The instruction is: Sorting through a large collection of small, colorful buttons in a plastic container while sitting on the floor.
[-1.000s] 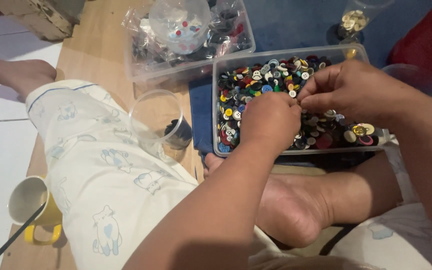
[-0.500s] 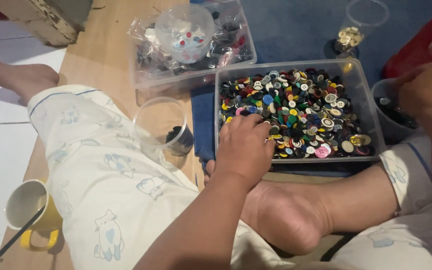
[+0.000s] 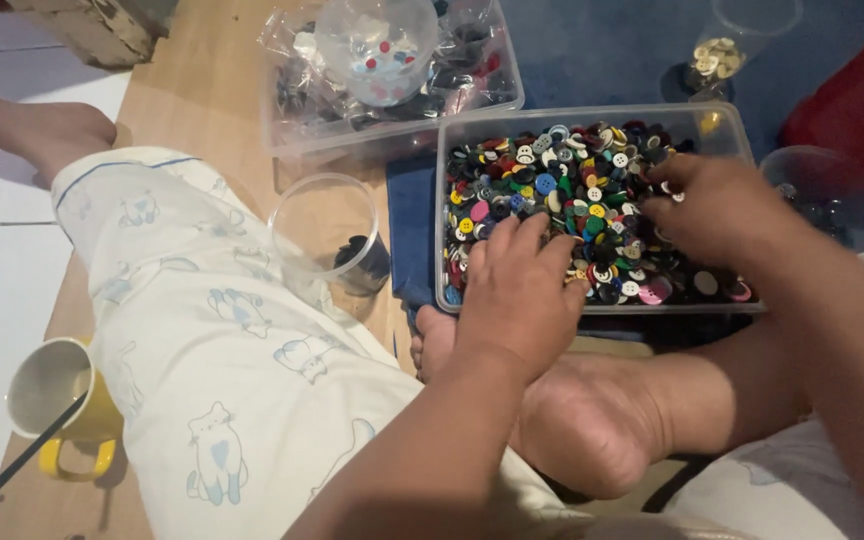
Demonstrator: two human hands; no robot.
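Note:
A clear plastic box [image 3: 592,112] full of mixed coloured buttons [image 3: 552,185] stands on a blue mat in front of my crossed legs. My left hand [image 3: 517,290] rests over the box's near edge, with its fingers spread on the buttons at the left. My right hand [image 3: 712,215] lies in the box's right half, fingers curled down among the buttons. Whether it holds one is hidden. A clear cup [image 3: 327,235] with a few dark buttons in it stands left of the box, beside my knee.
Behind stands a second clear box [image 3: 392,90] with bags of buttons and an upturned cup. A clear cup [image 3: 837,195] of dark buttons sits right of the box. Further back is one [image 3: 717,55] with gold buttons. A yellow mug [image 3: 57,400] stands at lower left.
My right hand went out to the cup on the right and has come back into the box. My left hand has dropped from above the buttons to the box's near edge.

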